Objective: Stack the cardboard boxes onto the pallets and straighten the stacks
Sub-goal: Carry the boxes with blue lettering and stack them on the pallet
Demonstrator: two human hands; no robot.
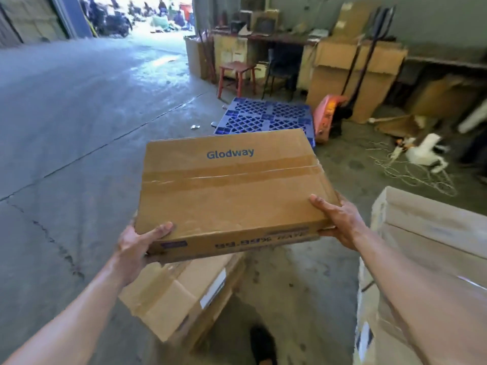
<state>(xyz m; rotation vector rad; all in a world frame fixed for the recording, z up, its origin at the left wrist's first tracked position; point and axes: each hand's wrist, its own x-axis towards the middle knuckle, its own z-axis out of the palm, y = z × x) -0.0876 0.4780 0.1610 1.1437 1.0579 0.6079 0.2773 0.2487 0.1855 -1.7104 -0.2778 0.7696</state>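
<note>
My L grip (137, 246) & R grip (340, 222) both clamp the Glodway box (232, 191) at its near corners, mid frame. The blue pallet (263, 117) shows just above it.

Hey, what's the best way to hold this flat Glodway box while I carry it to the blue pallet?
Take the Glodway box by its two short sides, one hand from each side, fingers underneath and thumbs on top. It is wide and shallow, so opposite-side support should keep it level. The left hand and right hand hold its near corners so.

Concrete floor (79, 114), red stool (237, 75) (daylit doorway (139, 17)).
</note>
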